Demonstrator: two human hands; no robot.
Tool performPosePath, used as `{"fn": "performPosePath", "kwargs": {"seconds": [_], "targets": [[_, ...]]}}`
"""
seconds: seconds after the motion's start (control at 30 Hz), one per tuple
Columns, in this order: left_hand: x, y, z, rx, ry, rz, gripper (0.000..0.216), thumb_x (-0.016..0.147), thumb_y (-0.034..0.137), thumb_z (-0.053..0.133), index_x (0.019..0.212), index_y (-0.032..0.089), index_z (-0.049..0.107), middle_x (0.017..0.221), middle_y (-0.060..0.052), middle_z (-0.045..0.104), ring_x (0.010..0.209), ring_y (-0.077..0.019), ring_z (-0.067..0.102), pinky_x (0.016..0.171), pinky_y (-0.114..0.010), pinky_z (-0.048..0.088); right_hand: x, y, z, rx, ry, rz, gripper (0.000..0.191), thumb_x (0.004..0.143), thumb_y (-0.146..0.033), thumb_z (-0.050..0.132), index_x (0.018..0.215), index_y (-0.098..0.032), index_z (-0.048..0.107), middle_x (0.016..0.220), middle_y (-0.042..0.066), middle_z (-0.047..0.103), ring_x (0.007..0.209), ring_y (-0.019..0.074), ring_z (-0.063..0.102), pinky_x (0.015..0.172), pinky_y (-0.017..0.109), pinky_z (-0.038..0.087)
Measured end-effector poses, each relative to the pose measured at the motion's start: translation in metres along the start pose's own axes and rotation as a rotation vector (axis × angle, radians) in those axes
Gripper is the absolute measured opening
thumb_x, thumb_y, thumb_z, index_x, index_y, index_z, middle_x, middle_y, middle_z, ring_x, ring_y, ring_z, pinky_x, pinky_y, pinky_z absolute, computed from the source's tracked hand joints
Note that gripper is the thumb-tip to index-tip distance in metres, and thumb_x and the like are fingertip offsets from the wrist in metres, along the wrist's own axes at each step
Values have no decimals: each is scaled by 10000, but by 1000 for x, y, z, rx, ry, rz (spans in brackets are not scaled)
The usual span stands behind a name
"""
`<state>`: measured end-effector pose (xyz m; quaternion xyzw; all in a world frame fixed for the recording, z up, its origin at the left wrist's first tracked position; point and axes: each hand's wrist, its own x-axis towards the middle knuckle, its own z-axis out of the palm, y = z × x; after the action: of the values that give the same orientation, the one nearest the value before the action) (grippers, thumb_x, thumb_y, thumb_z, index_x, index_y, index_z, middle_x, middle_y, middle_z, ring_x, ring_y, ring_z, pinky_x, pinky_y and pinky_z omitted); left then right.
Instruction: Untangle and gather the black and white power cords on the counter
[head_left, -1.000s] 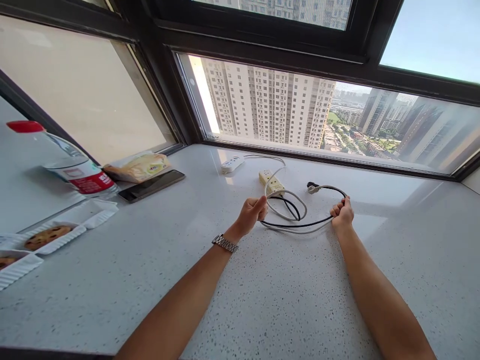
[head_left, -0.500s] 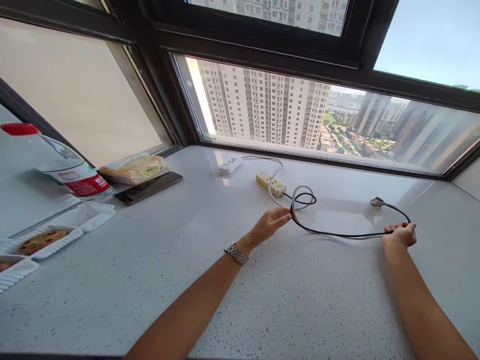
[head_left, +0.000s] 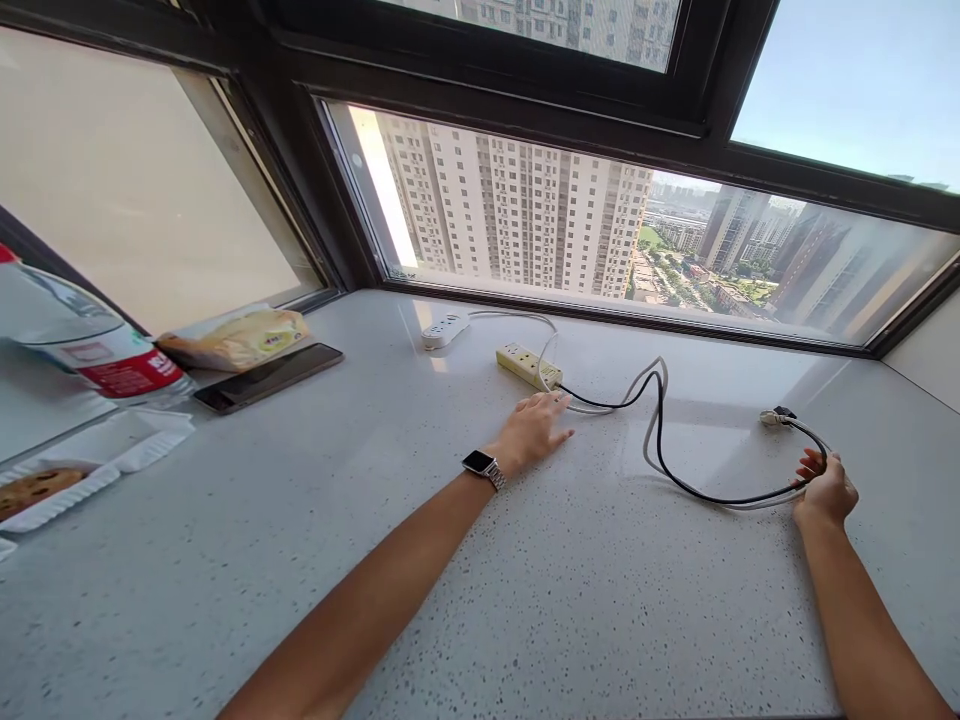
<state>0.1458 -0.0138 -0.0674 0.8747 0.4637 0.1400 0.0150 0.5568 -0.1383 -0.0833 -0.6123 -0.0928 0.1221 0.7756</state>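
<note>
Black cable (head_left: 679, 478) lies in loose curve across counter (head_left: 525, 600), mid-right, running from yellow power strip (head_left: 528, 365) to plug end (head_left: 775, 416). My right hand (head_left: 825, 490) closed round cable near plug, keeping run stretched out. My left hand (head_left: 534, 432) flat, fingers spread, just near strip, holding nothing. White power strip (head_left: 444, 330) farther back. Phone (head_left: 268, 376), water bottle (head_left: 90, 350) far left.

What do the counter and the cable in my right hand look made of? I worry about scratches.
The counter looks like polished stone or quartz composite: pale, dark-speckled, faintly reflective. The cable held by the right hand seems rubber or soft-plastic sheathed: matte black, bending in smooth curves.
</note>
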Motion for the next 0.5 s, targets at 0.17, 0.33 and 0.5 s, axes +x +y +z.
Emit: {"fn": "performPosePath", "kwargs": {"seconds": [0.17, 0.33, 0.5], "targets": [[-6, -3, -6, 61, 149, 9, 303, 837, 374, 569, 1044, 163, 636, 1073, -127, 591, 1040, -284, 517, 916, -413, 405, 0, -4, -2, -8, 34, 29, 289, 710, -389, 502, 718, -129, 628, 669, 9, 557, 448, 82, 436, 330, 199, 303], [-32, -36, -19, 69, 285, -86, 315, 850, 458, 510, 876, 163, 616, 957, -124, 589, 939, -283, 527, 853, -416, 423, 2, -3, -5, -40, 66, -55, 239, 711, -378, 537, 716, -148, 600, 601, -38, 453, 387, 68, 354, 306, 208, 249], [-58, -79, -39, 120, 311, -234, 331, 832, 502, 468, 781, 185, 550, 885, -112, 587, 880, -278, 545, 785, -393, 451, 1, -4, -3, 13, 83, -11, 171, 732, -326, 524, 674, -166, 541, 591, -34, 442, 358, 65, 355, 278, 200, 240]]}}
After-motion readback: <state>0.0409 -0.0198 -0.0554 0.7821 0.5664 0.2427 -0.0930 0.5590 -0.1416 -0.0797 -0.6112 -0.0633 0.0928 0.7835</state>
